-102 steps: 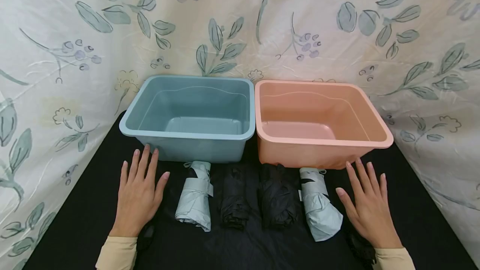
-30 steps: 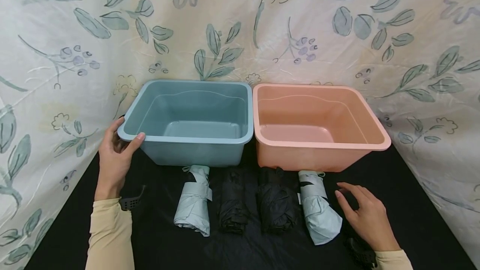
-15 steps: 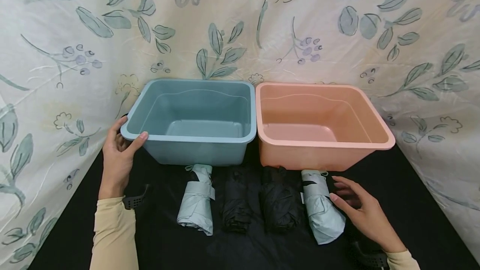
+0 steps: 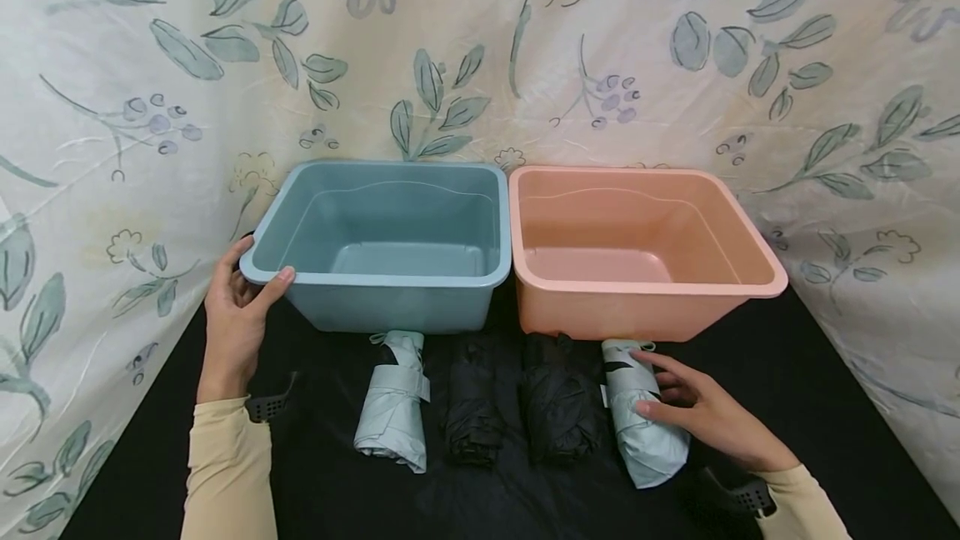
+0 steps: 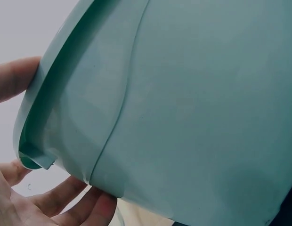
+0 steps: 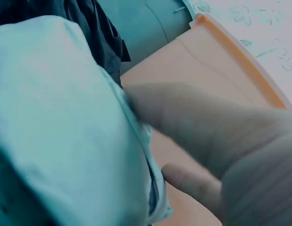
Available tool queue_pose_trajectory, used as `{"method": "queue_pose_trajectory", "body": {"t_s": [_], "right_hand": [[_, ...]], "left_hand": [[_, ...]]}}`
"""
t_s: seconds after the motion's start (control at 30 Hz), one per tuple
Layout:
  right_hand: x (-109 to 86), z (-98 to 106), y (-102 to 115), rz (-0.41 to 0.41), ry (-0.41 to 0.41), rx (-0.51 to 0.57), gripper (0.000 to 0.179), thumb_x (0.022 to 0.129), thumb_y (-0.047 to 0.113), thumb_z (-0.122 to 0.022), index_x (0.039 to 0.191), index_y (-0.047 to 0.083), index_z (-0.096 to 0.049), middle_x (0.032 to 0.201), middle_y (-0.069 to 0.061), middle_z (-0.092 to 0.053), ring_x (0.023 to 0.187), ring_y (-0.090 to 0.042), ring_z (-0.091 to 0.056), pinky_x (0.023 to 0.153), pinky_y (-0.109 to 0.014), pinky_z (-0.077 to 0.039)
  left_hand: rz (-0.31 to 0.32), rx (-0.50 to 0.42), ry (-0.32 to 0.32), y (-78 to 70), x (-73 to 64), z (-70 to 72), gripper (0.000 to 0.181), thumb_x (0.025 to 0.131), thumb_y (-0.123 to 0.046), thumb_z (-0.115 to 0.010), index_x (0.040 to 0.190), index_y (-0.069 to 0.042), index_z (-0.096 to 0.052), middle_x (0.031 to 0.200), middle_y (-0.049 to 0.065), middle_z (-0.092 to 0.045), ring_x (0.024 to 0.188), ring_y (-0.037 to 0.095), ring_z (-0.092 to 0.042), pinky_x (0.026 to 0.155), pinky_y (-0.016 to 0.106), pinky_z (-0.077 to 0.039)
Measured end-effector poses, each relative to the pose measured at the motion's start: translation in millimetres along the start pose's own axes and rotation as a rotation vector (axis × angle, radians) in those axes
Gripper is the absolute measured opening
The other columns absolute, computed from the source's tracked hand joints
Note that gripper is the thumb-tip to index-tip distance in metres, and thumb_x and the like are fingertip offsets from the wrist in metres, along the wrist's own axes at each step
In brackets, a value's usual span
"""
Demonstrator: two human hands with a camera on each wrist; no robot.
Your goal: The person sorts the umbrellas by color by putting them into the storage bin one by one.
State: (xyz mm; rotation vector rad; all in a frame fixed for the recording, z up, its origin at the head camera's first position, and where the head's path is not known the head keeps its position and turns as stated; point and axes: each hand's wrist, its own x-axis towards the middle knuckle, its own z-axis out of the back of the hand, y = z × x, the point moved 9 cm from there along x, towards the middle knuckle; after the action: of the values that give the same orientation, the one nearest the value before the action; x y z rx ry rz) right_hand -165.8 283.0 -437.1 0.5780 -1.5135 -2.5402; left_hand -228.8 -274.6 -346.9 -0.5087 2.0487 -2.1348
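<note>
My left hand grips the blue plastic basin at its near left corner, thumb over the front rim and fingers round the side. In the left wrist view the fingers lie against the basin's wall. My right hand reaches over the rightmost folded umbrella, a pale grey-blue one with a strap. Its thumb and index fingertips are right at the umbrella's upper surface, spread and loosely bent. The right wrist view shows that pale cloth up close, with a finger beside its edge.
A peach plastic basin stands right beside the blue one. Two black folded umbrellas, one left and one right, lie between the pale umbrella and another pale one. A floral curtain hangs behind the black table.
My left hand went from lying flat on the table to holding the blue basin's corner. My right hand has moved left, from the table onto the right pale umbrella.
</note>
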Motion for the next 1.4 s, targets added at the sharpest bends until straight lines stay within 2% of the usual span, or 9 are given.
{"method": "queue_pose_trajectory", "body": {"t_s": [0.2,0.43,0.5,0.67,0.87,1.03,1.17,1.27,1.4], "right_hand": [[4.9,-8.6,4.6,0.022,0.016,0.000,0.077,0.093,0.019,-0.076,0.157,0.011,-0.035,0.121,-0.026,-0.053,0.093,-0.031,-0.062,0.069,-0.039,-0.054],[8.7,-19.7,15.7,0.065,0.025,-0.089,0.078,0.092,0.026,-0.078,0.157,0.014,-0.036,0.135,-0.026,-0.045,0.073,-0.020,-0.055,0.061,-0.034,-0.048],[9.6,-20.0,16.7,0.062,0.014,-0.116,0.078,0.091,0.028,-0.079,0.156,0.015,-0.038,0.123,-0.024,-0.049,0.070,-0.018,-0.050,0.060,-0.033,-0.045],[10.3,-18.7,15.4,0.059,-0.013,-0.101,0.077,0.089,0.026,-0.081,0.154,0.013,-0.041,0.105,-0.018,-0.054,0.073,-0.021,-0.053,0.060,-0.033,-0.050],[2.8,-12.6,13.7,0.057,-0.070,0.008,0.078,0.088,0.020,-0.081,0.154,0.013,-0.041,0.138,-0.026,-0.046,0.090,-0.029,-0.060,0.067,-0.037,-0.054],[-9.9,-5.7,24.1,0.089,-0.111,0.043,0.076,0.089,0.015,-0.080,0.154,0.015,-0.040,0.145,-0.025,-0.041,0.103,-0.035,-0.061,0.071,-0.039,-0.056],[-20.1,-5.9,34.8,0.086,-0.079,0.125,0.074,0.091,0.009,-0.076,0.155,0.016,-0.038,0.142,-0.028,-0.042,0.106,-0.040,-0.060,0.071,-0.044,-0.058],[-25.8,-8.0,44.3,0.075,-0.040,0.188,0.074,0.093,0.005,-0.072,0.156,0.018,-0.035,0.140,-0.031,-0.041,0.106,-0.041,-0.059,0.073,-0.047,-0.058],[-33.8,-7.4,60.2,0.105,-0.027,0.217,0.074,0.094,0.001,-0.069,0.157,0.019,-0.033,0.139,-0.027,-0.043,0.106,-0.040,-0.059,0.075,-0.048,-0.058]], "left_hand": [[0.006,0.005,0.009,1.4,-0.4,-0.9,0.077,0.094,-0.013,-0.073,0.158,-0.022,-0.031,0.155,0.017,-0.037,0.138,0.028,-0.040,0.117,0.044,-0.028],[0.008,0.003,0.019,2.7,0.2,-1.7,0.079,0.095,-0.012,-0.073,0.159,-0.021,-0.028,0.157,0.018,-0.035,0.139,0.029,-0.038,0.119,0.048,-0.025],[0.007,0.006,0.019,2.6,0.3,-1.7,0.079,0.095,-0.012,-0.072,0.159,-0.021,-0.028,0.157,0.017,-0.034,0.140,0.029,-0.037,0.119,0.048,-0.024],[0.005,0.007,0.016,2.4,0.4,-0.9,0.079,0.095,-0.013,-0.072,0.159,-0.021,-0.028,0.158,0.017,-0.034,0.140,0.028,-0.037,0.119,0.046,-0.024],[0.006,0.004,0.016,2.4,-0.2,-0.2,0.079,0.095,-0.012,-0.072,0.159,-0.021,-0.028,0.157,0.017,-0.034,0.140,0.027,-0.037,0.118,0.043,-0.026],[0.005,0.008,0.016,2.3,-0.4,0.3,0.079,0.095,-0.012,-0.071,0.160,-0.021,-0.027,0.158,0.017,-0.033,0.141,0.027,-0.036,0.119,0.045,-0.025],[0.001,0.009,0.018,1.5,-0.9,0.0,0.079,0.096,-0.011,-0.071,0.160,-0.020,-0.027,0.157,0.017,-0.034,0.141,0.027,-0.036,0.119,0.044,-0.025],[0.000,0.013,0.018,1.2,-1.2,0.0,0.079,0.096,-0.011,-0.071,0.160,-0.020,-0.027,0.157,0.018,-0.034,0.141,0.027,-0.037,0.117,0.038,-0.028],[0.000,0.016,0.018,1.2,-1.1,0.0,0.078,0.096,-0.012,-0.071,0.160,-0.021,-0.027,0.156,0.018,-0.035,0.140,0.027,-0.037,0.107,0.022,-0.037]]}}
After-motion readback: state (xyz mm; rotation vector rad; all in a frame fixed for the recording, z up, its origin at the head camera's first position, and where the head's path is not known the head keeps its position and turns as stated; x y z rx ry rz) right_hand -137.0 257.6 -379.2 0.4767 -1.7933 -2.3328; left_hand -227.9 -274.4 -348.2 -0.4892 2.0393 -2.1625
